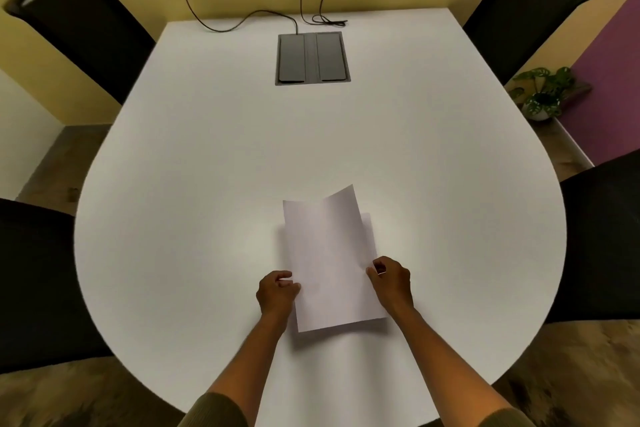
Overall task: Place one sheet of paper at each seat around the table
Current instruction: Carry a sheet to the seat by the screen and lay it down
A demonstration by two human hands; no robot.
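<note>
Your left hand [277, 291] and right hand [391, 282] pinch the paper stack [329, 263] at 6 o'clock on the bench [207, 149]; risk: two sheets lifting together.

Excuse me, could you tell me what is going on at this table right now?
A person holds a stack of paper above the white table, left hand and right hand each pinching a side edge. The top sheet curls up at its far corner. No sheet lies yet before the four black chairs.
</note>
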